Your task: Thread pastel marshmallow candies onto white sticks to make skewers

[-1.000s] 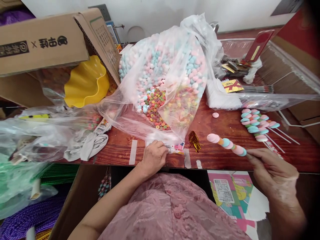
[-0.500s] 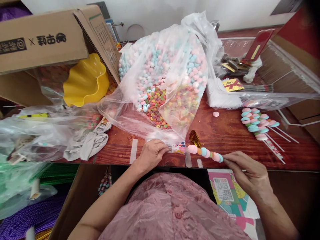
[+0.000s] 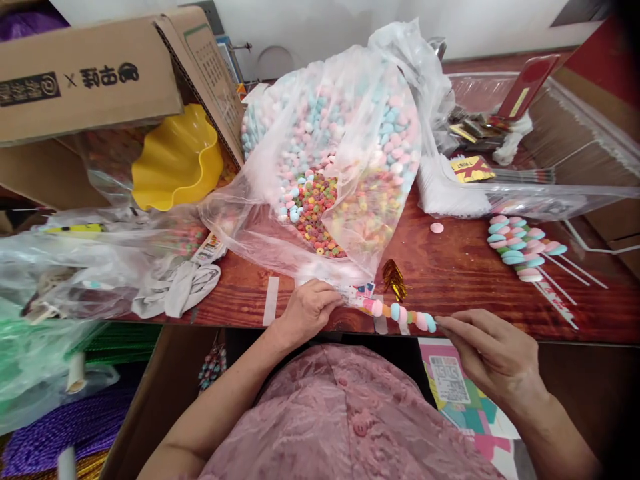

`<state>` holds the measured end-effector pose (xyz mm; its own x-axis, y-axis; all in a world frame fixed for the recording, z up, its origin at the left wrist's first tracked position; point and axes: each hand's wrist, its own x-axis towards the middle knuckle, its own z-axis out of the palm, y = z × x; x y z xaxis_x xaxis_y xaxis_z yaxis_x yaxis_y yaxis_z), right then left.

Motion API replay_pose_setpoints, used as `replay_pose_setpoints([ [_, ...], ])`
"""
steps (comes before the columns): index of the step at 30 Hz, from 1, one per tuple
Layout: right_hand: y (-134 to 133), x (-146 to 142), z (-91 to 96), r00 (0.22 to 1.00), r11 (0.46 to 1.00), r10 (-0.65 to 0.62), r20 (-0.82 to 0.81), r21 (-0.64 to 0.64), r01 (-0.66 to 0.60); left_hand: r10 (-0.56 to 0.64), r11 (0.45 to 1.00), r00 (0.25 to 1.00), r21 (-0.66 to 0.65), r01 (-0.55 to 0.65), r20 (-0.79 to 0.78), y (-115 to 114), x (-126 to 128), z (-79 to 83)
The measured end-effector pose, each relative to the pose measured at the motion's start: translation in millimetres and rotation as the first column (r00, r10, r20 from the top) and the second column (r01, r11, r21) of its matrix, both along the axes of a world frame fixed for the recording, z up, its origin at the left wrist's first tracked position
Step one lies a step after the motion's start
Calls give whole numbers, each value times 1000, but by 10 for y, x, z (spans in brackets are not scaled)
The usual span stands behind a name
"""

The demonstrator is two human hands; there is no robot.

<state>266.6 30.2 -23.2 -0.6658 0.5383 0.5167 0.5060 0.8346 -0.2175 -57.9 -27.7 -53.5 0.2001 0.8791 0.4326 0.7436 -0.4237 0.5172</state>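
A candy skewer (image 3: 403, 314) of pink, blue and orange pieces lies level above the table's front edge. My right hand (image 3: 493, 350) pinches its right end, where the stick is hidden by the fingers. Closed on a small printed plastic wrapper (image 3: 363, 291) is my left hand (image 3: 311, 308), and the skewer's left tip is at the wrapper's mouth. How far the tip sits inside I cannot tell. Just behind the skewer lies a bundle of gold twist ties (image 3: 395, 279). A large clear bag (image 3: 320, 143) of pink and blue candies and colourful rings spreads behind my hands.
Finished-looking candy skewers (image 3: 520, 247) lie in a pile at the right, below a clear plastic tray (image 3: 565, 193). One pink candy (image 3: 437, 228) rests on the table (image 3: 455, 273). Left stand a cardboard box (image 3: 90, 73), a yellow wavy bowl (image 3: 177, 160) and grey gloves (image 3: 177, 288).
My right hand has moved left with the skewer, bringing its left tip to the wrapper in my left hand. The left hand stays nearly in place.
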Motion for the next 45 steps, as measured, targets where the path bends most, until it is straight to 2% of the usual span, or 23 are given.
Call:
replay_pose_setpoints([
  [4, -61, -126, 38, 991, 988, 39, 125, 143, -57, -53, 998, 998, 17, 53, -37, -5, -3, -16],
  [12, -141, -384, 2, 997, 989, 43, 60, 139, -51, -90, 996, 995, 24, 89, 53, -12, 21, -54],
  [15, -154, -410, 11, 999, 993, 39, -27, 108, -36, -49, 998, 995, 55, 44, 85, 2, -2, 13],
  [18, -161, -409, 41, 996, 996, 46, -80, 75, -40, -96, 994, 995, 49, 95, 4, 52, -46, 185],
  [21, -164, -424, 75, 992, 994, 78, -104, 80, -70, -195, 975, 965, -142, 171, -177, 119, -52, 390],
  [24, -163, -476, 113, 988, 985, 109, -108, 144, -93, -236, 912, 913, -401, 89, -333, 158, 8, 511],
  [26, -164, -529, 152, 989, 979, 118, -86, 175, -101, -207, 880, 910, -475, 12, -360, 157, 61, 524],
  [28, -173, -588, 204, 991, 984, 117, -60, 143, -107, -144, 881, 926, -470, -41, -349, 141, 99, 500],
  [32, -214, -675, 314, 990, 983, 123, -70, -129, -131, 5, 941, 920, -309, -137, -391, 106, 106, 404],
  [35, -246, -690, 371, 986, 966, 130, -106, -212, -150, 89, 975, 898, -147, -167, -431, 92, 84, 329],
  [38, -272, -677, 412, 987, 982, 135, -90, -122, -145, 119, 976, 896, -113, -184, -427, 86, 75, 286],
  [42, -301, -653, 475, 988, 984, 157, 0, 89, -156, 137, 953, 937, -215, -213, -321, 88, 82, 299],
  [45, -307, -638, 504, 988, 977, 150, 38, 149, -154, 141, 938, 962, -278, -205, -232, 87, 90, 322],
])
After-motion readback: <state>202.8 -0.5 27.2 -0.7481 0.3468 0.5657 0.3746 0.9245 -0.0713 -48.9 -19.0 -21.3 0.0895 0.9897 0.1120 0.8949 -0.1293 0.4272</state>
